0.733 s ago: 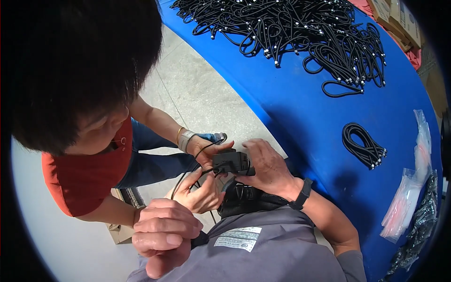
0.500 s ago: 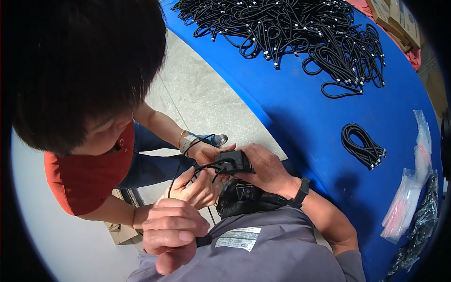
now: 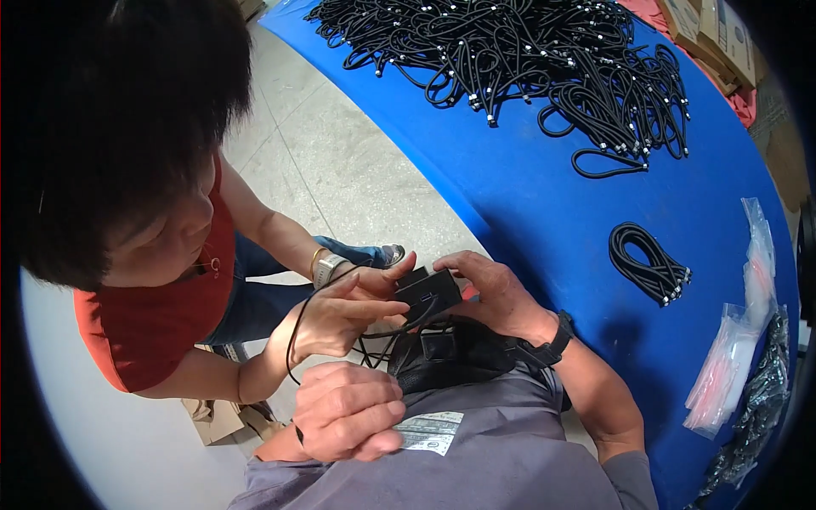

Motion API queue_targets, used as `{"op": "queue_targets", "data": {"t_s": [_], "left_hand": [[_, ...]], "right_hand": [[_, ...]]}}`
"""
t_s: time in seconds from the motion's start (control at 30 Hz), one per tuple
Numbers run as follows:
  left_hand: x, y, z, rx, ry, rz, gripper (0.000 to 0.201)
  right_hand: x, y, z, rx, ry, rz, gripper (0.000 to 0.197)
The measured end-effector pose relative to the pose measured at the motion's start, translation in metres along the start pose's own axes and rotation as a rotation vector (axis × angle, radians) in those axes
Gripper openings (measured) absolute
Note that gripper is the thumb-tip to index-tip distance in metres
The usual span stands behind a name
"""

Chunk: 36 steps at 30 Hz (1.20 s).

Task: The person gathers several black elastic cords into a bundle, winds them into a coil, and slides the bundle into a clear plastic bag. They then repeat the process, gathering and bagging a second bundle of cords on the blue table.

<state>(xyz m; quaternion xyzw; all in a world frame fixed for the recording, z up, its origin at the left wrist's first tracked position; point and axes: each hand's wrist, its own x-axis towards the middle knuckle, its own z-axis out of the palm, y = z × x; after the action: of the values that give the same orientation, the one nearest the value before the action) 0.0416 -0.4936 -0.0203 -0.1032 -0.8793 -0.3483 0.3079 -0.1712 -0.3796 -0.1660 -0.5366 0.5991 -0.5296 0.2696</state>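
A black box-shaped device (image 3: 427, 295) with cables plugged into it is at my waist, just above a black belt pouch. My right hand (image 3: 501, 297), with a dark watch on its wrist, grips the device's right end between fingers and thumb. From the left, a co-worker's hands (image 3: 340, 316) hold the same device, one finger pointing along its face by the plug. A thin black cable (image 3: 299, 327) loops around the co-worker's hand. My left hand (image 3: 350, 412) is curled closed in front of my grey shirt, with nothing seen in it; its palm is hidden.
A blue-covered table (image 3: 544, 204) curves along the right, bearing a big heap of black elastic cord loops (image 3: 510, 59). A small cord bundle (image 3: 648, 263) and clear plastic bags (image 3: 722, 365) lie nearer. Cardboard boxes (image 3: 714, 38) stand at the far right. The co-worker stands close on my left.
The device has turned, showing its face with the plug. The co-worker's hand has shifted onto it, and the co-worker leans further left. My left hand has moved right and turned.
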Motion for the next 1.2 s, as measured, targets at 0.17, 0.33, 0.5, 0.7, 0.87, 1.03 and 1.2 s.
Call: {"op": "queue_targets", "data": {"t_s": [0.17,0.33,0.5,0.7,0.87,1.03,1.2], "left_hand": [[0.005,0.003,0.002,0.383,-0.117,-0.024,0.026],[0.003,-0.014,0.01,0.313,-0.12,0.037,0.026],[0.0,-0.021,0.013,0.165,-0.205,0.004,0.018],[-0.006,-0.018,0.02,0.206,-0.193,0.02,0.019],[0.003,-0.016,0.022,0.242,-0.184,0.062,0.02],[0.008,-0.012,0.023,0.226,-0.153,0.075,0.022],[0.011,-0.01,0.026,0.21,-0.163,0.085,0.021]], "right_hand": [[0.005,-0.005,-0.012,-0.057,0.016,-0.061,0.058],[0.006,-0.01,-0.019,-0.059,0.01,-0.068,0.061],[0.0,-0.014,-0.024,-0.073,0.02,-0.046,0.062],[-0.003,-0.015,-0.025,-0.042,0.039,-0.076,0.062],[-0.005,-0.017,-0.026,-0.062,0.063,-0.102,0.058],[-0.007,-0.019,-0.028,-0.091,0.06,-0.102,0.052],[-0.007,-0.025,-0.032,-0.117,0.104,-0.151,0.049]]}}
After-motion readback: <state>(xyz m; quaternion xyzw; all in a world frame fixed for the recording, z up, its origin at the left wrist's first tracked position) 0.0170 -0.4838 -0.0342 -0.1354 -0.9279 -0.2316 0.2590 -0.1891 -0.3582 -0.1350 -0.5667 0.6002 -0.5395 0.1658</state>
